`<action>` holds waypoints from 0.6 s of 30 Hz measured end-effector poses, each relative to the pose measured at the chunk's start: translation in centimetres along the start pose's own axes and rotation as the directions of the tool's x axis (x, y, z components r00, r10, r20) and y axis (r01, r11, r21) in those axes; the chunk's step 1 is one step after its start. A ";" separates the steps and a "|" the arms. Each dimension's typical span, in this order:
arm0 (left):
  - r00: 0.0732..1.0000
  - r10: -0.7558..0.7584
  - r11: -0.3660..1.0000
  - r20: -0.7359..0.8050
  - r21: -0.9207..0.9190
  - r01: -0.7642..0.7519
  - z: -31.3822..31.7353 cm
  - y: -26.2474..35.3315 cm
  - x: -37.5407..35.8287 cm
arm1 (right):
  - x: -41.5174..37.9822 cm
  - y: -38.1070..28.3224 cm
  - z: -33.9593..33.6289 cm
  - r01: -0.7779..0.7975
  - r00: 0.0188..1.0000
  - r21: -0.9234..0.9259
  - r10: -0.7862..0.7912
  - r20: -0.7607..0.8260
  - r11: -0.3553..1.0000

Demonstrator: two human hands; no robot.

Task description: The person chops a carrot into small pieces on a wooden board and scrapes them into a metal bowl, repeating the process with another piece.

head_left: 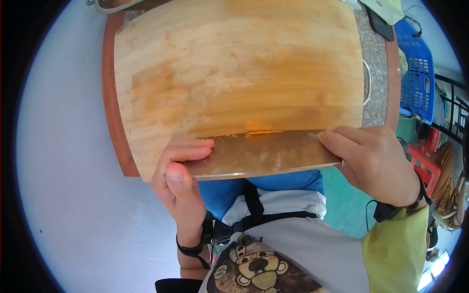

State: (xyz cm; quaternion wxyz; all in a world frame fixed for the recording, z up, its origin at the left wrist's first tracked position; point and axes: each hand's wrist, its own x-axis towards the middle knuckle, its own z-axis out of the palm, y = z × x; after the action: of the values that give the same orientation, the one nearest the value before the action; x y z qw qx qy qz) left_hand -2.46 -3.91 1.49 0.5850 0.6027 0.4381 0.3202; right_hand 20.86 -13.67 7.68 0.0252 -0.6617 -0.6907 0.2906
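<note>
A broad metal cleaver point(259, 154) lies along the near edge of the wooden cutting board point(234, 58), its long edge against the wood. My left hand point(181, 183) grips the left end of the blade, thumb on the near side and fingers over the top. At the other end, my right hand point(373, 156) is closed around the cleaver, hiding whatever handle there is. Against the blade's far edge sits a small flat orange piece point(258, 127), with thin orange shreds beside it. Orange stains and specks mark the board.
Under the board is a speckled tabletop point(375, 73) with a brown rim point(111, 97). A metal pan point(119, 5) stands at the far left corner. A dark phone point(380, 23) lies at the far right, near a blue crate point(417, 73). A red stool point(424, 158) is at right.
</note>
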 end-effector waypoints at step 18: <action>0.996 0.051 0.998 0.068 0.024 -0.053 0.2 1.5 -0.6 | -2.1 -0.3 1.0 0.021 0.981 0.021 -0.016 -0.194 1.000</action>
State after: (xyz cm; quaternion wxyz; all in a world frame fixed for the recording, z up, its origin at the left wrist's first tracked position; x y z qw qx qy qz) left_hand -2.32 -4.44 3.00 0.5832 0.6318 0.4064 0.3091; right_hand 20.45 -15.95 7.71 0.1027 -0.6800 -0.6878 0.2324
